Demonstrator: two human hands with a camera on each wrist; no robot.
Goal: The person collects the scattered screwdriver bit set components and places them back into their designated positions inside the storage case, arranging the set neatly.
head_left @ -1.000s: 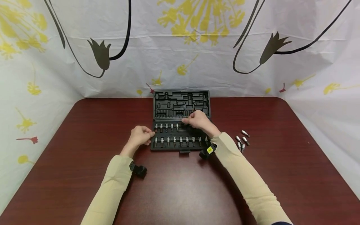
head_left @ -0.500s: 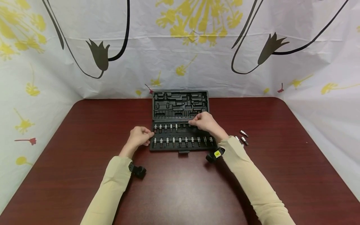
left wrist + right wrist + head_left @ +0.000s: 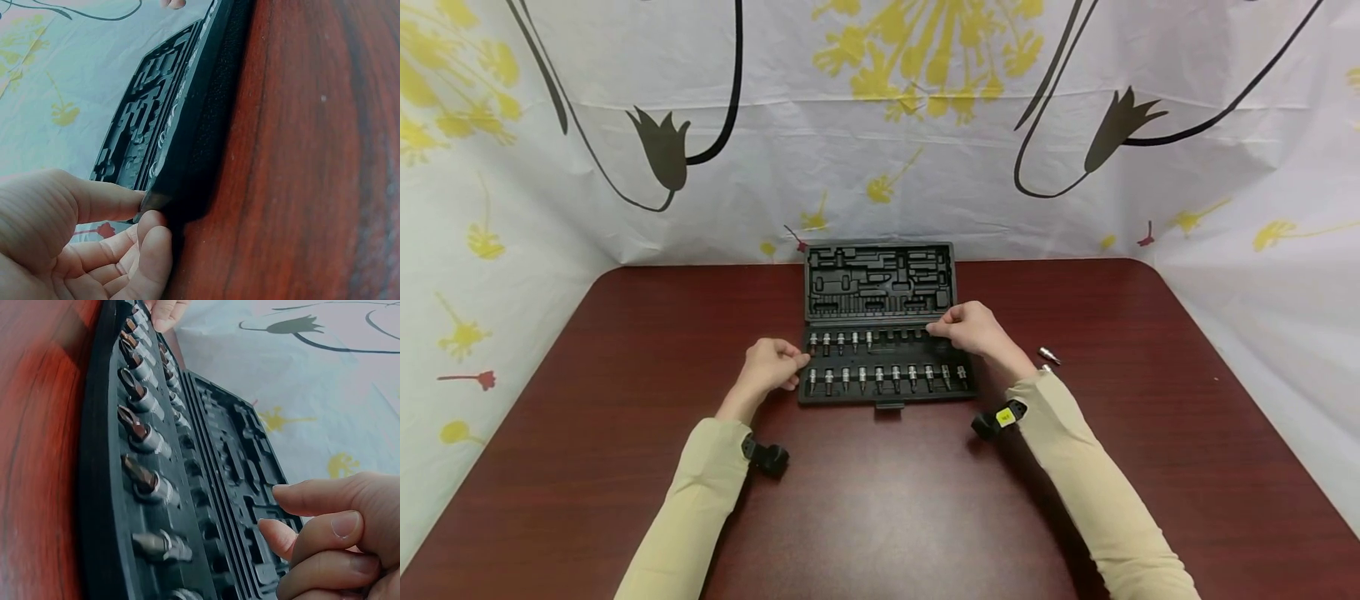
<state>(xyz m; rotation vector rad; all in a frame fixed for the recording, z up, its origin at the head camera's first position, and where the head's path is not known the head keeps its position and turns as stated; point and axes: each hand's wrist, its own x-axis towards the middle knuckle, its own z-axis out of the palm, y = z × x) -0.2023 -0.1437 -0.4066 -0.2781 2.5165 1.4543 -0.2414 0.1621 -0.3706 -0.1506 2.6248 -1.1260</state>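
The left hand (image 3: 769,364) pinches the black case (image 3: 887,356); the right hand (image 3: 973,328), half open, holds nothing. I can't read the yellow label (image 3: 1005,417).

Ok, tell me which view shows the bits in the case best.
The right wrist view: there the bits are large, the nearer tips distinct, though one is cut off at the bottom. The head view shows two rows, but small; the left wrist view shows only silver slivers past the edge of the case.

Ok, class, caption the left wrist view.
Left hand pinching the edge of an open black plastic case on a reddish-brown table.
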